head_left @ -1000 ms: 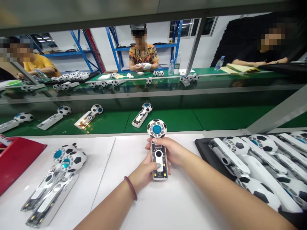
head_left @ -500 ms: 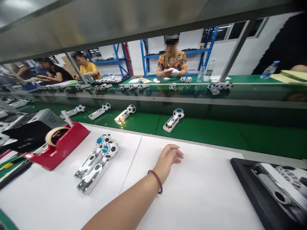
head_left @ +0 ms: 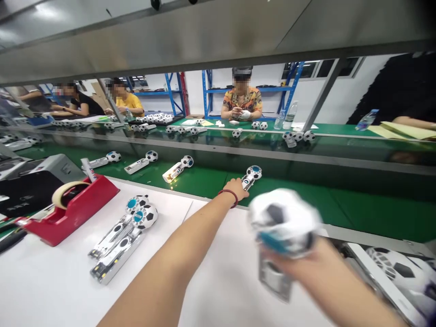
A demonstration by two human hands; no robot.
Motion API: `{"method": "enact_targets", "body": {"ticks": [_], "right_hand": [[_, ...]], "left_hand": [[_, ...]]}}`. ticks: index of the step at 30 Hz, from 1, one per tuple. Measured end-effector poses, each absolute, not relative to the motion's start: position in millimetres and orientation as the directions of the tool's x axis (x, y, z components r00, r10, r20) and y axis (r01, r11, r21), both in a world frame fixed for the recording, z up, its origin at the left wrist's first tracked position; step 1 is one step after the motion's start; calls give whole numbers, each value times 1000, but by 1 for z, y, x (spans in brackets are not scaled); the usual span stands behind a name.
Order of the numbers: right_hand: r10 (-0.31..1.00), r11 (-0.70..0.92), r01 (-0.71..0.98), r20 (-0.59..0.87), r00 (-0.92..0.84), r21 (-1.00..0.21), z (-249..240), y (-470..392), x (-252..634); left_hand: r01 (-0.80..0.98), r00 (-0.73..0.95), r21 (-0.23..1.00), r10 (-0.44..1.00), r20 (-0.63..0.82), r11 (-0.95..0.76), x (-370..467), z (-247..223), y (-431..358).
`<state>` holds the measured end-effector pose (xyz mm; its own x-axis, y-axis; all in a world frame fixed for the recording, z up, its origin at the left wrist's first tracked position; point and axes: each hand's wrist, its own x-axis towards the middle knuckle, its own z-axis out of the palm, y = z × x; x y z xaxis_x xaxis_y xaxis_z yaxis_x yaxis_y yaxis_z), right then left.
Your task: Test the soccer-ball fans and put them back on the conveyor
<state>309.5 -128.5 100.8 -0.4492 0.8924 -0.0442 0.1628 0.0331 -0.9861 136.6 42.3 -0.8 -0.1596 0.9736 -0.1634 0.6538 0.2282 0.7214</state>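
Note:
My left hand point(head_left: 237, 187) reaches across to the green belt, its fingers closed over the lower handle of a handheld fan point(head_left: 254, 172) with a soccer-ball head. That fan still lies on the belt, its handle partly hidden by the hand. Closer to me, my right hand point(head_left: 299, 264) grips another soccer-ball fan point(head_left: 282, 218) just below its head, above the white work sheet. Motion blurs this hand and fan; the handle hangs downward. Left of my left arm, two more such fans point(head_left: 117, 245) lie side by side with opened handles showing circuit boards.
A red tape dispenser point(head_left: 73, 213) stands at the left beside a black-and-grey box point(head_left: 41, 181). More fans point(head_left: 175, 170) lie along the green belt point(head_left: 306, 195). At the right edge, fan parts point(head_left: 384, 277) lie close to my right forearm. Co-workers sit across the line.
My left hand has moved forward from above the white sheet to the fan on the belt. My right hand has come into view from the right, holding a fan.

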Motion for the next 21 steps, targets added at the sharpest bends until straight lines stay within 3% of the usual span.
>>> {"method": "enact_targets", "body": {"ticks": [3, 5, 9, 11, 14, 18, 21], "right_hand": [[684, -26, 286, -226, -694, -958, 85, -136, 285], [587, 2, 397, -320, -744, -918, 70, -140, 279], [496, 141, 526, -400, -771, -839, 48, -143, 285], [534, 243, 619, -429, -728, -747, 49, -139, 288], [733, 342, 675, -264, -627, -653, 67, -127, 296], [888, 398, 483, 196, -416, -779, 96, -103, 322], [908, 416, 427, 342, -242, -803, 105, -89, 343]], "left_hand": [[617, -95, 745, 964, -249, 254, 144, -1, 41], [556, -51, 798, 968, -247, 233, 147, -1, 29], [369, -64, 917, 989, -136, 150, 147, 4, -3], [271, -102, 958, 992, -72, 97, 145, 12, -18], [142, -113, 990, 994, -5, 22, 145, 34, -40], [-183, 86, 983, 996, -12, 28, 158, 68, -72], [-237, 261, 965, 964, -51, 115, 177, 84, -95]]}}
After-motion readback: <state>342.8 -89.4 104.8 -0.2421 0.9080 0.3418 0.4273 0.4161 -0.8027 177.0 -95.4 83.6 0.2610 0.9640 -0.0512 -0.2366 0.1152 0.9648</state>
